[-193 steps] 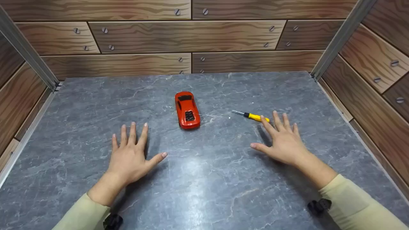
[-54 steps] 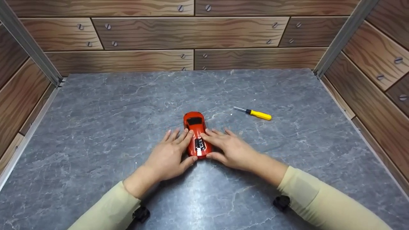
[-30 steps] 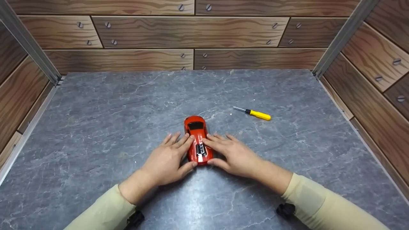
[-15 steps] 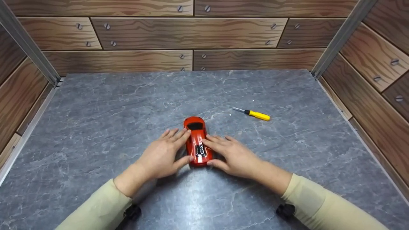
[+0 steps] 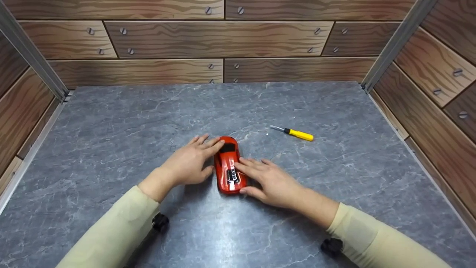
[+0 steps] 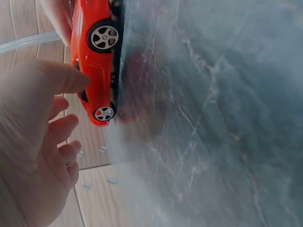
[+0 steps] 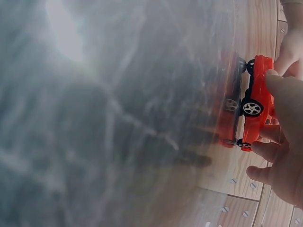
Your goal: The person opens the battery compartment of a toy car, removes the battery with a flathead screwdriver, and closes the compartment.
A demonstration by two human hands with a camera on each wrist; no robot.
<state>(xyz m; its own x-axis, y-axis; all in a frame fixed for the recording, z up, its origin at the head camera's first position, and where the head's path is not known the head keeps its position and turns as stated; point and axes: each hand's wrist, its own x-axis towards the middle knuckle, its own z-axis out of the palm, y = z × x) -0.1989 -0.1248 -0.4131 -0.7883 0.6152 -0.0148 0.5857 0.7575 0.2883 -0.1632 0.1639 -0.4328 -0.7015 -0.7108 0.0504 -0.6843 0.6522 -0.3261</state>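
A red toy car (image 5: 227,159) stands on its wheels on the grey marbled tabletop, its black rear grille toward the person. My right hand (image 5: 274,183) holds the car's right side, the thumb at the rear corner and the index finger on top. At the left front, my left hand (image 5: 189,163) touches the car near the dark windscreen with extended fingers; its thumb sits lower, close to the side. In the left wrist view the silver-spoked wheels of the car (image 6: 98,61) show. The right wrist view shows the car (image 7: 258,87) with the right hand (image 7: 289,127) against it.
A screwdriver (image 5: 300,134) with a yellow handle lies right of the car, its shaft pointing left. Wood-patterned panels (image 5: 219,39) enclose the tabletop (image 5: 148,108) at the back and both sides, with metal posts (image 5: 386,48) in the corners.
The car has come nearer the person from its first place, moved between both hands. In the last half second my left hand slides forward along it toward the windscreen. The right hand stays.
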